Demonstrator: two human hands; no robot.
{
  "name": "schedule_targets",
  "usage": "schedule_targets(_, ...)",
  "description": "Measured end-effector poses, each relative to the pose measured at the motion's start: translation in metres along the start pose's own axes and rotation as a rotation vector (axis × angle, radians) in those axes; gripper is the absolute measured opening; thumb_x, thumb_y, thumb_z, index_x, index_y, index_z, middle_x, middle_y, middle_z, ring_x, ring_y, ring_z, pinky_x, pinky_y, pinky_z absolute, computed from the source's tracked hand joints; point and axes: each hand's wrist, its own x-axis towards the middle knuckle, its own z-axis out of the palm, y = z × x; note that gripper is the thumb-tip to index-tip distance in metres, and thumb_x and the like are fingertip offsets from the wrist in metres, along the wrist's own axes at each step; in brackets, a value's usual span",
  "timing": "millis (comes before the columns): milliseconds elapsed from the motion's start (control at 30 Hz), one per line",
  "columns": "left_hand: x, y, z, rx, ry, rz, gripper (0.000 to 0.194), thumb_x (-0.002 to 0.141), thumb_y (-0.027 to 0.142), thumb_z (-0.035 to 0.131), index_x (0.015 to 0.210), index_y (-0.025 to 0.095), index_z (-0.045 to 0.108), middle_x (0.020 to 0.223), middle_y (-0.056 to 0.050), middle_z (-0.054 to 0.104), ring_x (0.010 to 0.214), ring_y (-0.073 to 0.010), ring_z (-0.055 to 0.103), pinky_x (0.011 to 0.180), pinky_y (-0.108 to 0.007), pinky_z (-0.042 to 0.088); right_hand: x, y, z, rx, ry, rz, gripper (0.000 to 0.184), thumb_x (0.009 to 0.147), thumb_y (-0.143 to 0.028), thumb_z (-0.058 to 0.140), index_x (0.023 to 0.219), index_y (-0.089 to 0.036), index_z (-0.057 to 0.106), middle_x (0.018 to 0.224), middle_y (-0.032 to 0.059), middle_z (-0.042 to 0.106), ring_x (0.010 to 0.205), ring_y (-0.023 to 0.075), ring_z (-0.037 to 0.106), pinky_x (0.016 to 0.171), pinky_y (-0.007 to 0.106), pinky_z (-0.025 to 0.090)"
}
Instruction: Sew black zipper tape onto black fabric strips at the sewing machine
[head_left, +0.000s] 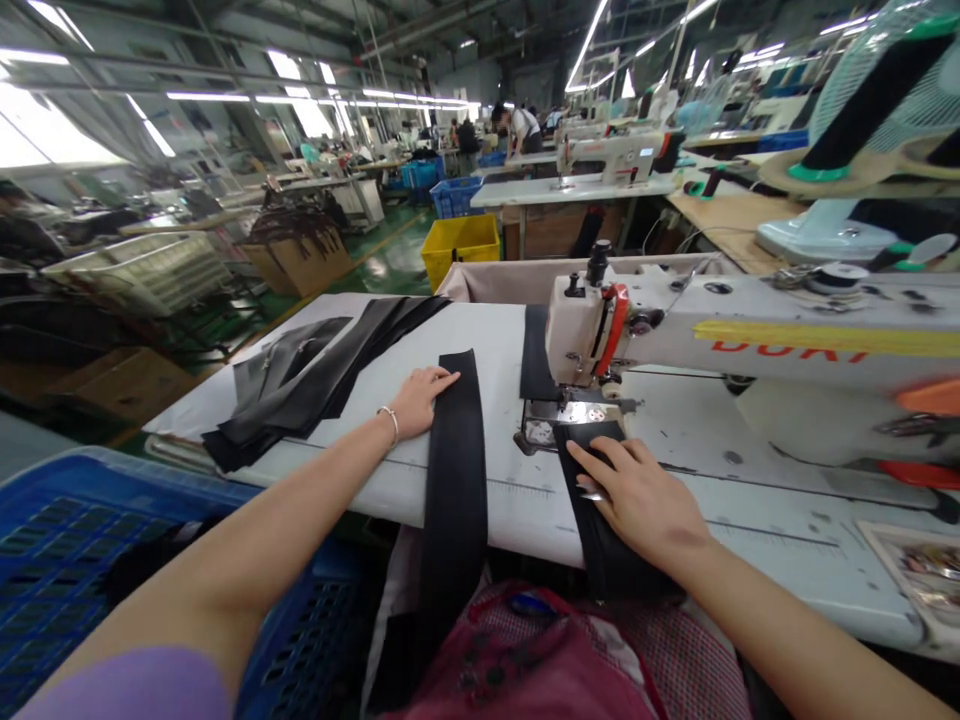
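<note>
My left hand (417, 402), a bracelet at its wrist, lies at the left edge of a long black strip (457, 450), its index finger stretched onto the strip. That strip runs down over the table's front edge towards my lap. With fingers spread, my right hand (637, 490) presses flat on another black strip (592, 530) just in front of the sewing machine (592, 340). A small silver metal piece (592, 495) shows by its fingers; whether it is worn or held I cannot tell. Behind the machine's foot lies more black material (535, 355).
Several black pieces (322, 370) are piled on the table's left. A blue basket (97, 560) stands at my left, and a yellow crate (459, 245) beyond the table. Thread cones (855, 130) and a fan (885, 90) are at right. A person (523, 130) bends over a far table.
</note>
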Motion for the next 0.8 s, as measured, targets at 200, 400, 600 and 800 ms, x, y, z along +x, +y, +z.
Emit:
schedule_targets(200,0.035,0.046,0.012,-0.078,-0.006,0.281,0.044,0.094,0.022,0.040,0.138,0.026,0.046,0.124,-0.008,0.052,0.115,-0.0215,0.046,0.104,-0.041,0.036,0.021,0.017,0.003,0.041,0.001,0.033,0.042,0.096,-0.035,0.041,0.137,-0.026,0.048,0.138,0.0039,0.050,0.125,0.0239,0.044,0.091,0.040,0.051)
schedule_targets(400,0.032,0.134,0.026,-0.098,-0.212,0.726,0.060,0.083,0.026,0.054,0.141,0.012,0.039,0.149,-0.015,0.033,0.139,-0.0290,0.027,0.114,-0.044,0.025,0.021,0.026,0.005,0.128,0.001,0.037,0.039,0.094,-0.033,0.043,0.132,-0.026,0.051,0.138,0.0015,0.051,0.125,0.0219,0.045,0.097,0.042,0.048)
schedule_targets(600,0.036,0.138,0.036,-0.034,-0.222,0.602,0.052,0.093,0.018,0.037,0.144,0.016,0.032,0.150,-0.009,0.034,0.139,-0.0239,0.028,0.114,-0.042,0.026,0.021,0.024,0.004,0.127,-0.022,0.047,0.039,0.093,-0.032,0.044,0.131,-0.025,0.052,0.139,0.0006,0.050,0.126,0.0217,0.044,0.096,0.041,0.048)
schedule_targets(800,0.036,0.134,0.040,-0.064,-0.215,0.564,0.048,0.097,0.016,0.031,0.144,0.019,0.031,0.151,-0.011,0.031,0.141,-0.0206,0.025,0.117,-0.040,0.021,0.022,0.022,-0.001,0.117,-0.018,0.056,0.038,0.094,-0.035,0.042,0.130,-0.025,0.053,0.139,0.0003,0.050,0.127,0.0213,0.043,0.094,0.041,0.050)
